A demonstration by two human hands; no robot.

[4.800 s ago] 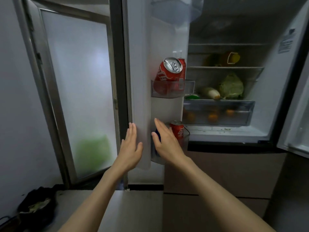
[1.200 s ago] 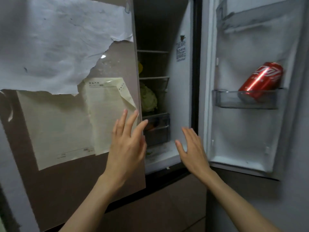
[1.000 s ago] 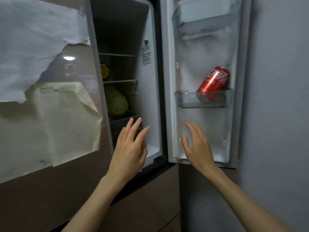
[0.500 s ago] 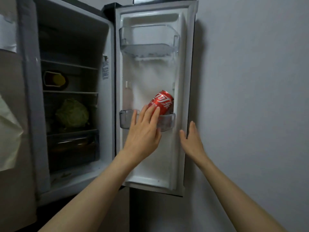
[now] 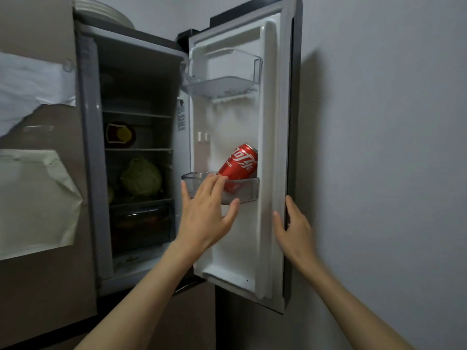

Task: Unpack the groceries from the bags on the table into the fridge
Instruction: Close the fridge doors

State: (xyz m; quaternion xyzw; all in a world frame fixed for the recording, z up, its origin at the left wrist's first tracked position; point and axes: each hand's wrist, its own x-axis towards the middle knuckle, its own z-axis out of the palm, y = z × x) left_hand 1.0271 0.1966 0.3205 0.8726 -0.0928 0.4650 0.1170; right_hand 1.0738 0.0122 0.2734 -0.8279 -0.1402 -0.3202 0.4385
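Presumably to right it, left hand point(image 5: 205, 215) – fingers spread, gripping nothing – reaches the tilted can point(image 5: 239, 164). Right hand point(image 5: 293, 229), beside the can's door point(image 5: 267, 137), rests open on its edge – likely steadying.

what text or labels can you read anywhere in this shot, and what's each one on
Red can in the door bin: white brand lettering in Chinese script, Coca-Cola style; the small print beside it is too small to read.
Sticker on the fridge's inner wall: printed lines, too small and blurred to read.
Pale paper sheet on the left door: a faint printed line along its top, unreadable.
White torn paper above it: no text visible.
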